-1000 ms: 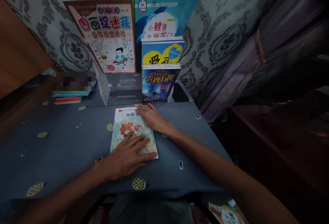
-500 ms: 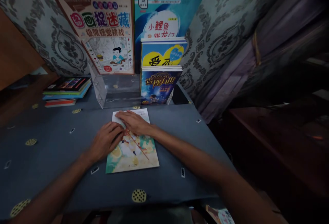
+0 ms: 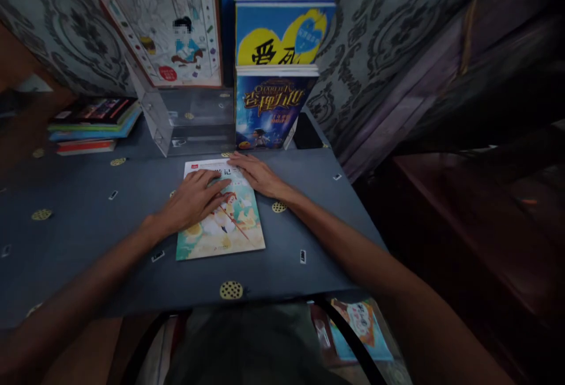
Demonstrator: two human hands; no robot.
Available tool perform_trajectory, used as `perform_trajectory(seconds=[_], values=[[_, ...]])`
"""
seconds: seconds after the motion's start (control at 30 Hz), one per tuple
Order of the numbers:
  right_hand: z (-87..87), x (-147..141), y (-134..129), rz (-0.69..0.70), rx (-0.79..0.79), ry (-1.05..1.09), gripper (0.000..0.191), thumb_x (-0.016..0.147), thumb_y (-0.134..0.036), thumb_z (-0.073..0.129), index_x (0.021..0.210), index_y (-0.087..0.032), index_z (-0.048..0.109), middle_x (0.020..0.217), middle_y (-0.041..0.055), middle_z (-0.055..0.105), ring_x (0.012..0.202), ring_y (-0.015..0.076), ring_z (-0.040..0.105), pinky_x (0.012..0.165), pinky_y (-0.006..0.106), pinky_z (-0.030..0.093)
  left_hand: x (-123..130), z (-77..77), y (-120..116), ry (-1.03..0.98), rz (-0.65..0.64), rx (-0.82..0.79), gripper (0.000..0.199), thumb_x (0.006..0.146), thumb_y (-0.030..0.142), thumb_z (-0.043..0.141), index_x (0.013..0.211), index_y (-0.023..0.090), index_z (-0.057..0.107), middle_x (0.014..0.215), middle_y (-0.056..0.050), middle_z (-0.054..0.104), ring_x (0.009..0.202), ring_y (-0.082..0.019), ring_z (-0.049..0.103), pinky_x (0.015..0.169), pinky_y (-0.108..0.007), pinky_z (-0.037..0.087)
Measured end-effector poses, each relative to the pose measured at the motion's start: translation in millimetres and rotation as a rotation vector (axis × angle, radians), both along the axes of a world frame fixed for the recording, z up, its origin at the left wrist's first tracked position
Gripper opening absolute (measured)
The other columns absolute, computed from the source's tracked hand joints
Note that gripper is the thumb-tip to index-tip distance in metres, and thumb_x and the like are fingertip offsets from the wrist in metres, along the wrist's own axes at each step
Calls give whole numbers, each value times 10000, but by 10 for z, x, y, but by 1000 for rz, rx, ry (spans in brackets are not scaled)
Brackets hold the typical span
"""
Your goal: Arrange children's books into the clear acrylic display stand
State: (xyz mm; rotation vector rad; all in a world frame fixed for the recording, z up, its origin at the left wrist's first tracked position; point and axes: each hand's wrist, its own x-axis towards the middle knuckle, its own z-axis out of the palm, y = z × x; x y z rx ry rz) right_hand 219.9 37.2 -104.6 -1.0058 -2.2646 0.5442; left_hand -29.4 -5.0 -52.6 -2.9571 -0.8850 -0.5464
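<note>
A closed paperback book (image 3: 233, 226) with a green and yellow illustrated cover lies flat on the blue-grey cloth of the table. Across the upper left of its cover rests my left hand (image 3: 194, 196), fingers stretched out and covering part of the title. My right hand (image 3: 260, 176) lies at the book's upper right corner, its fingers extended over the edge and the palm toward the table. Neither hand grips anything. Just behind the book stands a clear acrylic rack (image 3: 152, 120) with a dark blue book (image 3: 271, 111) in its front tier.
Further books rise in the rack, among them a yellow-and-blue one (image 3: 282, 32) and a picture book (image 3: 165, 32). A stack of books (image 3: 95, 123) lies to the left. A black flat object (image 3: 308, 132) sits right of the rack. Another book (image 3: 364, 329) lies below the table's front edge.
The camera view has tilted downward. My right hand has slid from the middle of the cover to its upper right corner; my left hand has spread flatter over the cover.
</note>
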Motion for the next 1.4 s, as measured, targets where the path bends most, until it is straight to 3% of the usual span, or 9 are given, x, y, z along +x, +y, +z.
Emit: perform_trajectory(seconds=[0.17,0.33,0.6,0.73,0.83,1.03,1.13,1.3,1.4], values=[[-9,-16,9,-13,5,-25,425,1032,-185,366,1402,-221,572,1551,80,533,1516,201,383,1241,518,310,262,6,-207,75,-144,-82,394,1058,356,396,1351,255,639,1376,-160,580,1322,-324,506,1084,-571,423],[-5,-15,12,-19,6,-51,425,1037,-191,365,1405,-227,575,1552,71,533,1515,203,383,1239,523,311,269,7,-607,107,-301,-92,387,1046,348,443,1400,291,589,1424,-135,565,1378,-282,482,1192,-602,337],[171,-122,-273,-134,-26,-180,450,1005,-188,421,1425,-139,577,1568,155,495,1535,270,343,1249,582,255,239,14,-687,30,-282,-101,335,1016,336,517,1322,253,622,1361,-107,635,1341,-260,530,1209,-559,359],[200,-151,-605,-184,-31,-212,466,1026,-263,418,1463,-170,549,1612,156,430,1551,303,301,1237,615,259,223,-1,-673,-97,-225,-97,254,1019,269,493,1179,199,678,1178,-104,718,1134,-227,648,1089,-473,500],[206,-162,-868,-229,-34,-237,478,1029,-331,446,1478,-195,538,1633,144,399,1554,339,282,1226,633,268,161,-21,-605,-214,-134,-58,243,1014,208,477,1142,190,683,1124,-103,733,1088,-230,662,1013,-451,537],[251,-184,-1231,-223,-42,-269,510,1020,-398,496,1494,-212,521,1643,166,373,1531,363,327,1222,634,283,-183,-142,-310,-289,360,-42,290,998,297,496,1224,177,633,1360,-178,601,1282,-334,557,1054,-566,481],[253,-188,-1301,-205,-32,-264,531,1027,-432,486,1500,-190,513,1637,196,368,1533,364,324,1226,630,287,-325,-212,-205,-393,483,-191,385,985,362,490,1318,184,569,1447,-182,518,1384,-345,483,1107,-569,448],[220,-181,-1308,-189,-19,-236,538,1024,-453,486,1487,-182,523,1644,189,357,1546,368,292,1231,630,299,-303,-218,-172,-766,429,-573,446,921,418,582,1318,218,546,1420,-152,558,1377,-315,511,1150,-531,424],[199,-178,-1302,-196,-15,-215,542,1026,-475,477,1495,-206,514,1643,165,368,1545,356,301,1238,613,310,-276,-165,-148,-1043,479,-791,434,858,403,685,1246,245,571,1398,-110,596,1348,-292,554,1112,-469,478]])
